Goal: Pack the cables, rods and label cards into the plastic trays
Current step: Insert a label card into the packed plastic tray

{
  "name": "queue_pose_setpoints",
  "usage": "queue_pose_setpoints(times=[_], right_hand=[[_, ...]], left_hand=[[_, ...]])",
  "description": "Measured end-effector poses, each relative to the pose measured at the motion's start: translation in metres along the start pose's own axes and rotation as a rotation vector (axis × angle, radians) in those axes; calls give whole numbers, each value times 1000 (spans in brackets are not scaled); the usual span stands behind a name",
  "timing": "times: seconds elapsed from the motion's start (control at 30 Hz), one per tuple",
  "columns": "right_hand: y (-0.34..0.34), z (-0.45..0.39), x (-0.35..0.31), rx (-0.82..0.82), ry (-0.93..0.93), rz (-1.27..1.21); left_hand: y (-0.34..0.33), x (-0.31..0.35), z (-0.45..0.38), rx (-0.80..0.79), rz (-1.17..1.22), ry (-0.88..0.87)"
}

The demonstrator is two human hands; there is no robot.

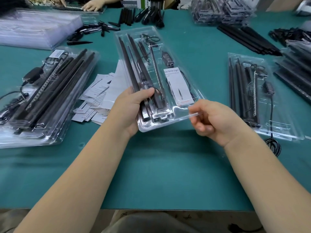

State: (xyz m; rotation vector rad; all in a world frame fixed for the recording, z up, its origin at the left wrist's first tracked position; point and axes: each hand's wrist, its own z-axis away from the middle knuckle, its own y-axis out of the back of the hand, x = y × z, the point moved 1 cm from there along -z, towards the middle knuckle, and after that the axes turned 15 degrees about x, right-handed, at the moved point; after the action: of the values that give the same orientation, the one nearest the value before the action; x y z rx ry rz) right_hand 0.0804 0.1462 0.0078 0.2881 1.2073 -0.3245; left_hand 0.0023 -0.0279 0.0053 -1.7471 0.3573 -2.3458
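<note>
Two hands hold one filled plastic tray (170, 115) above the green table (151, 165). We note its long axis running from near edge up and slightly left, away from us, near end lowest. Left hand (131, 108) grips the near-left corner, thumb curled over the black rods (134, 68) inside. Right hand (213, 120) pinches the near-right rim between thumb and fingers. Inside, rods lie lengthwise at left; one label card (178, 84) lies at right, cable (151, 39) coiled at the far end. We count one stack of filled trays (43, 91) at left and one single filled tray (259, 98) at right, its cord (273, 145) spilling over the near rim. Loose cards (99, 98) lie scattered between left stack and held tray. Loose rods (249, 39) lie far right.
</note>
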Motion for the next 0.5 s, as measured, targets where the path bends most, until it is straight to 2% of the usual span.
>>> queue_pose_setpoints(times=[0.1, 0.23, 0.5], right_hand=[[-2, 0, 1, 8, 18, 28], [-3, 0, 4, 8, -34, 73], [-3, -1, 7, -65, -38, -45]], left_hand=[[2, 0, -1, 4, -25, -5], [2, 2, -3, -20, -66, -95], [6, 2, -5, -4, -49, -103]])
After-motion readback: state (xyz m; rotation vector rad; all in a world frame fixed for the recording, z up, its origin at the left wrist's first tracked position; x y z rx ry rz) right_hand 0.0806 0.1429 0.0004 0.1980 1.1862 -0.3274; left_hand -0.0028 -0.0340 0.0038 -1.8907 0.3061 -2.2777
